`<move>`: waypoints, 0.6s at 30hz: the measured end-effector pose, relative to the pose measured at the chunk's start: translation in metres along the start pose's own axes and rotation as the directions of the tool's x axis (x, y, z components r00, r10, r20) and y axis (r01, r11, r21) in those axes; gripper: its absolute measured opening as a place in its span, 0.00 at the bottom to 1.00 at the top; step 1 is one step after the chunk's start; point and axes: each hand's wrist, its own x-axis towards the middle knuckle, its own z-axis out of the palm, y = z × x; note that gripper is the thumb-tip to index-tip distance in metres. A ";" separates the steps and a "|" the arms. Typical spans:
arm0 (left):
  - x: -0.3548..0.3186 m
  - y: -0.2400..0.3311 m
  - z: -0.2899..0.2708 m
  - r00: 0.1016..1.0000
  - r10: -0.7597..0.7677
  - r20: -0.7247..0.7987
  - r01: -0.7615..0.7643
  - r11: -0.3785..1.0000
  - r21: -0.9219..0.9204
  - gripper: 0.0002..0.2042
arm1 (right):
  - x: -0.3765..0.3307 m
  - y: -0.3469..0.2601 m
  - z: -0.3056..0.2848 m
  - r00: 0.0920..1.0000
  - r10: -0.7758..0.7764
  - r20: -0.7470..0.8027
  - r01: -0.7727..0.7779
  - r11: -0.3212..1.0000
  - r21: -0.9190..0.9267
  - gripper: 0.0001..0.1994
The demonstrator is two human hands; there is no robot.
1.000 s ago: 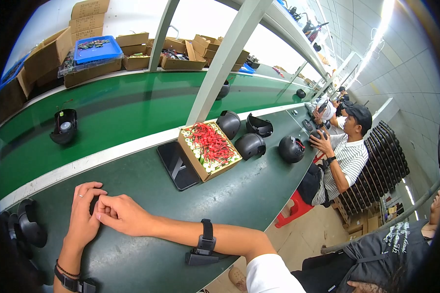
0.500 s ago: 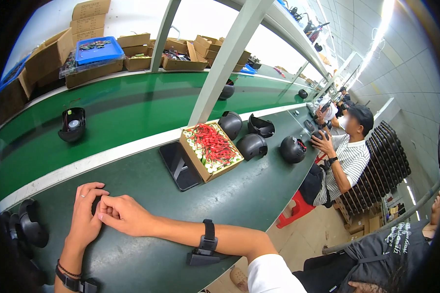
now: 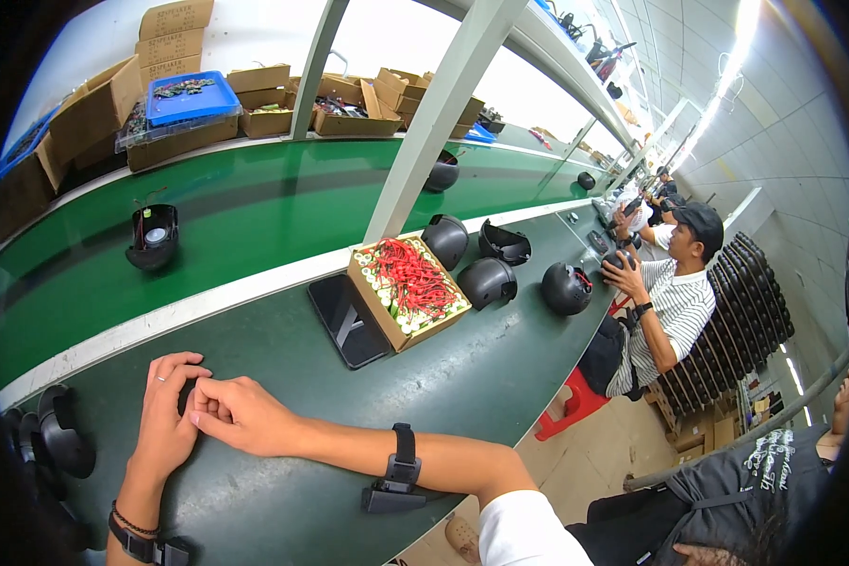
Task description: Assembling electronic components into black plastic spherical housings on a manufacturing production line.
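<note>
My left hand (image 3: 167, 412) rests on the dark green worktop (image 3: 462, 377), its fingers extended and slightly bent toward the right. A ring and a wrist strap are on that arm. My right hand (image 3: 245, 415) meets it from the right, with curled fingers touching the left hand near the thumb. No held object shows in either hand; the dark gap between them is partly hidden. Several black curved plastic shells (image 3: 64, 434) lie just left of my left hand. Beyond my right hand are a black smartphone (image 3: 347, 321) and an open carton (image 3: 401, 338) of red wires with pale connectors.
Black rounded housings (image 3: 487, 283) stand past the carton. A green conveyor belt (image 3: 274, 203) runs behind a metal post (image 3: 443, 123), carrying an open black housing (image 3: 153, 241). A seated co-worker (image 3: 665, 302) handles a black housing at right. Cartons and a blue tray (image 3: 193, 99) line the back.
The open black housing on the belt has slid right, and another behind the post has shifted right too. The co-worker's hands moved slightly. My hands have stayed in place.
</note>
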 end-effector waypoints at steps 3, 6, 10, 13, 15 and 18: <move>-0.001 -0.004 -0.004 1.000 -0.002 -0.004 0.002 1.000 0.011 0.13 | 0.003 0.002 0.003 1.000 -0.004 0.006 0.004 1.000 0.023 0.09; -0.005 -0.011 -0.006 0.999 0.040 -0.028 -0.039 0.998 0.051 0.13 | 0.003 0.006 0.008 1.000 -0.013 0.003 0.013 1.000 -0.021 0.08; 0.000 -0.011 0.000 0.996 0.083 0.017 -0.084 0.995 0.056 0.16 | -0.007 0.013 -0.002 0.997 0.044 0.057 -0.044 0.999 -0.008 0.08; -0.003 -0.016 0.003 0.998 0.052 0.032 -0.053 0.998 0.042 0.16 | -0.006 -0.004 -0.006 0.993 0.101 0.063 -0.097 0.993 -0.069 0.08; -0.003 -0.011 0.004 0.999 0.020 0.043 -0.021 1.000 0.015 0.15 | -0.007 -0.004 -0.008 0.991 0.116 0.072 -0.112 0.992 -0.062 0.08; -0.008 -0.010 -0.003 0.999 -0.002 0.044 0.002 1.000 0.014 0.14 | -0.005 -0.006 -0.001 0.990 0.126 0.066 -0.122 0.991 -0.055 0.09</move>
